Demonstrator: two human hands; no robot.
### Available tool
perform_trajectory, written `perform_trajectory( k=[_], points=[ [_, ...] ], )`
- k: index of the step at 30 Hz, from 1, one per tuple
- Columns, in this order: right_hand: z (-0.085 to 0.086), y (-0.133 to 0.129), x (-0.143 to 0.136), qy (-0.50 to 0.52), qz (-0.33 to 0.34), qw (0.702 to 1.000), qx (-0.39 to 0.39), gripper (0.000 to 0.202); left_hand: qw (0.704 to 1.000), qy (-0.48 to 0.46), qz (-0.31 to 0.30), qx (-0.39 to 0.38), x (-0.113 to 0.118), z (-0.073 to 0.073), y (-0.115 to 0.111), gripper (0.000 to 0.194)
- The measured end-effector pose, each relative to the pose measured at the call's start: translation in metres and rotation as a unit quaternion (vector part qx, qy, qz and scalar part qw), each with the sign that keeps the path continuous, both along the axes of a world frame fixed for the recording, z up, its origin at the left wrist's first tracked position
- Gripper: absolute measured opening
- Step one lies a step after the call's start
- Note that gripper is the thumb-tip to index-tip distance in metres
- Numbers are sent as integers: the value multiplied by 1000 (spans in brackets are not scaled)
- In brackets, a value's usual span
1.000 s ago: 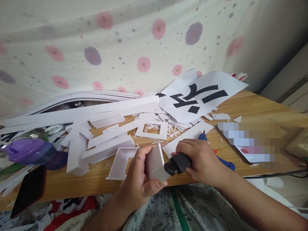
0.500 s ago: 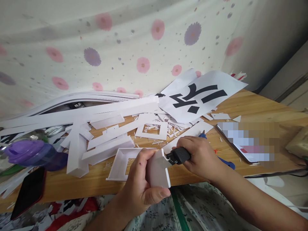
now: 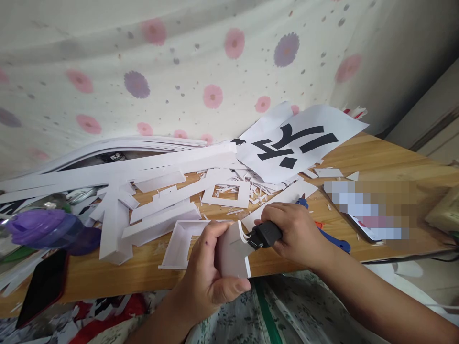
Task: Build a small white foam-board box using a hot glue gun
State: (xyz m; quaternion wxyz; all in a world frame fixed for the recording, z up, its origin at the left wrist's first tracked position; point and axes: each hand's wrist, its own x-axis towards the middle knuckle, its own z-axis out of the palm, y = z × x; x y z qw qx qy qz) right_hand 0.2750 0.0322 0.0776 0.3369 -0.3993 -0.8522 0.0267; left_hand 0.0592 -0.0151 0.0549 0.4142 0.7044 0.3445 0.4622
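My left hand [image 3: 201,274] is closed around a white foam-board piece [image 3: 229,255], fingers behind it and thumb along its lower edge. The piece stands tilted just above the table's front edge. My right hand [image 3: 296,234] grips a black utility knife [image 3: 267,235], its tip against the piece's right edge. A thin white strip curls up from that edge beside the knife; the blade itself is mostly hidden. Behind my left hand lies a shallow white frame [image 3: 170,251] with a rectangular opening, partly covered by the hand.
White board strips [image 3: 161,222] and fine offcuts spread across the wooden table [image 3: 136,279]. A printed sheet [image 3: 311,138] leans at the back. A purple-lidded bottle [image 3: 46,229] and a dark phone [image 3: 45,282] lie left; a blue tool [image 3: 333,241] and a blurred screen [image 3: 362,210] are right.
The knife has slid slightly down along the board's edge, and the curled strip is longer. Both hands and the board have shifted a little to the left.
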Motion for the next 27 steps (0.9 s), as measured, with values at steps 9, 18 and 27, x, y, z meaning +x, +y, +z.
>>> perform_trajectory(
  k=[9,18,27],
  points=[
    [-4,5,-1,-6,-12,1000,-26,6,1000,8,22,16,-3,-3,1,64],
    [-2,4,-5,11,18,1000,18,11,1000,17,7,25,-3,-1,1,66],
    [-7,15,-8,-1,-16,1000,-23,6,1000,11,21,9,-5,-5,1,65]
  ],
)
